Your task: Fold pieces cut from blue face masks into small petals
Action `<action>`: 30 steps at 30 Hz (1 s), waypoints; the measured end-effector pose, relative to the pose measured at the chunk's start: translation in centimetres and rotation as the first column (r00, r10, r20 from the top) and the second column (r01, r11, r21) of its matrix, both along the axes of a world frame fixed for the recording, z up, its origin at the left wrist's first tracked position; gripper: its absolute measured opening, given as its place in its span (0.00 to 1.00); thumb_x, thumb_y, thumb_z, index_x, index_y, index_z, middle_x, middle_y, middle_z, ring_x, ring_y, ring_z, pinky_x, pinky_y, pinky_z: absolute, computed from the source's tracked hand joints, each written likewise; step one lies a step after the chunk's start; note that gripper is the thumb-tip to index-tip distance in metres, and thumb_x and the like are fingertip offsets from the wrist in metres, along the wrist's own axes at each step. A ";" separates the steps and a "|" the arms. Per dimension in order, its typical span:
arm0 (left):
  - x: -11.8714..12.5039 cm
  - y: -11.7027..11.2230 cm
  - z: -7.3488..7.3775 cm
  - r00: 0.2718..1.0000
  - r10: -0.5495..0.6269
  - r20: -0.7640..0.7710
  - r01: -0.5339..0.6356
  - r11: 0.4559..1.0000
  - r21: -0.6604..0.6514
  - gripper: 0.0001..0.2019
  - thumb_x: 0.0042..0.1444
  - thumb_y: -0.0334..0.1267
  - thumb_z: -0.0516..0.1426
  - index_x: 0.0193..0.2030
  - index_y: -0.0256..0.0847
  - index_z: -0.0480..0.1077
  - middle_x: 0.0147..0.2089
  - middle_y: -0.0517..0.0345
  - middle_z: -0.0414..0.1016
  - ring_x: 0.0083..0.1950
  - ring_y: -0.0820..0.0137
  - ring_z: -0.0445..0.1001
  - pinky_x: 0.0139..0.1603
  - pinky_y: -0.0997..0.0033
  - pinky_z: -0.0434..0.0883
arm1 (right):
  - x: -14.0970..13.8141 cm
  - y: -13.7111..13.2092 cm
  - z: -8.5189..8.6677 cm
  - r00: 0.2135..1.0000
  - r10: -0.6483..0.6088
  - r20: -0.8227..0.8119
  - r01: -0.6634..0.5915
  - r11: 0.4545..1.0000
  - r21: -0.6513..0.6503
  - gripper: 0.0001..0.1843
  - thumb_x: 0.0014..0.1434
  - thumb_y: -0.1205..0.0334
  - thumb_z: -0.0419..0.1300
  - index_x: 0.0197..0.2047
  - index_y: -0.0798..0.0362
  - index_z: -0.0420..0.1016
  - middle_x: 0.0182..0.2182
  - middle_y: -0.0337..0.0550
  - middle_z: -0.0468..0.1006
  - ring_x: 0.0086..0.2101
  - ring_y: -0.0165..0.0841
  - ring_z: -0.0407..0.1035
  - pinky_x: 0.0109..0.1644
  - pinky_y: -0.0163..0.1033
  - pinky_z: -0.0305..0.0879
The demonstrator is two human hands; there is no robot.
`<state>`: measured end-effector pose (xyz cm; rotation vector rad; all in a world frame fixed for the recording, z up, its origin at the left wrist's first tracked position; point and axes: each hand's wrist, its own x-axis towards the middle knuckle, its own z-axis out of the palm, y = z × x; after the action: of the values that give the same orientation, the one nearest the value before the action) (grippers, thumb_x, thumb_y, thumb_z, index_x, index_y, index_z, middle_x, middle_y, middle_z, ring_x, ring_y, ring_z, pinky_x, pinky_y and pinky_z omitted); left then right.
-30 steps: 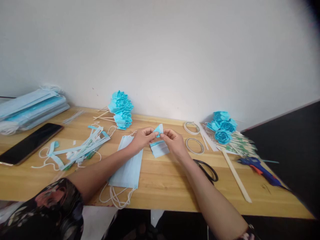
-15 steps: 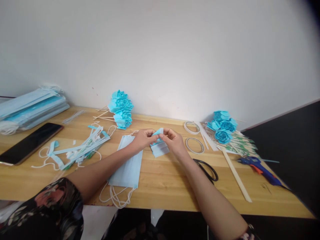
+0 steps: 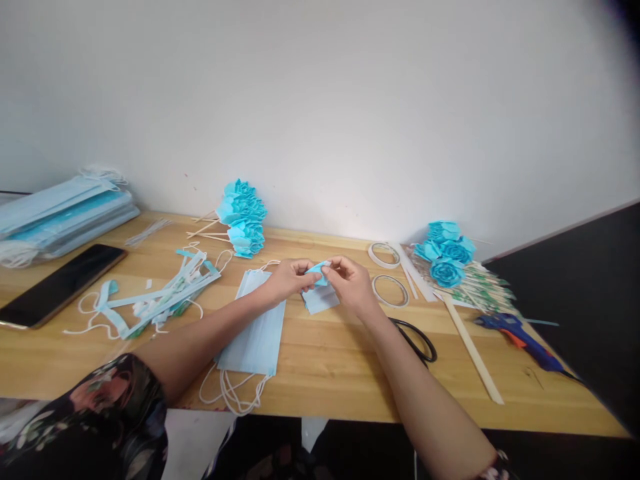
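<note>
Compared with one second earlier, the blue fabric piece (image 3: 318, 269) no longer stood up as a pointed flap above the fingertips; it lay folded down and compact between them, which indicated that the folding had advanced. The left hand (image 3: 287, 279) pinched its left end and the right hand (image 3: 350, 283) pinched its right end, both closed on it. The piece was held just above the tabletop (image 3: 325, 360), over a small stack of cut pieces (image 3: 320, 301). A whole face mask (image 3: 257, 327) lay under the left wrist, and a tape roll (image 3: 391, 290) lay just right of the right hand.
</note>
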<state>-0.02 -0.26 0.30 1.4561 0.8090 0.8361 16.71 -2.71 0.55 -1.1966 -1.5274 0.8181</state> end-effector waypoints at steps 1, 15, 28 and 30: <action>0.0 0.0 0.1 1.000 -0.002 0.007 0.002 1.000 -0.019 0.17 0.46 0.49 0.61 0.24 0.37 0.64 0.21 0.63 0.67 0.22 0.79 0.64 0.24 0.78 0.60 | -0.1 -0.1 0.2 0.999 -0.017 0.032 0.016 1.000 0.019 0.09 0.53 0.55 0.61 0.33 0.53 0.73 0.28 0.38 0.75 0.29 0.30 0.68 0.34 0.35 0.64; -0.1 -0.1 0.1 0.999 -0.035 -0.037 0.034 0.999 -0.011 0.16 0.46 0.48 0.61 0.23 0.37 0.64 0.20 0.63 0.66 0.22 0.78 0.65 0.23 0.79 0.60 | 0.1 -0.3 0.4 0.983 -0.061 0.171 0.035 0.988 0.151 0.09 0.55 0.56 0.60 0.34 0.52 0.75 0.31 0.40 0.77 0.32 0.33 0.71 0.37 0.37 0.67; -0.2 0.2 -0.1 0.992 -0.006 0.126 0.025 0.989 -0.145 0.18 0.44 0.50 0.63 0.25 0.36 0.66 0.21 0.62 0.68 0.22 0.79 0.64 0.24 0.78 0.61 | 0.6 -0.1 0.5 0.916 -0.072 0.394 -0.112 0.898 0.426 0.13 0.60 0.66 0.54 0.41 0.44 0.80 0.37 0.43 0.78 0.40 0.37 0.70 0.45 0.44 0.66; -0.2 0.3 -0.1 0.989 -0.017 0.145 0.039 0.988 -0.146 0.18 0.44 0.50 0.63 0.25 0.36 0.66 0.22 0.62 0.68 0.22 0.79 0.65 0.25 0.78 0.62 | 0.7 0.0 0.3 0.916 -0.084 0.393 -0.109 0.889 0.444 0.14 0.60 0.66 0.54 0.41 0.44 0.80 0.36 0.43 0.78 0.40 0.36 0.70 0.45 0.43 0.66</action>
<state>-0.19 0.05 0.16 1.2582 0.7249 0.8314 17.37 -2.68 0.88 -1.0302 -1.9321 0.1832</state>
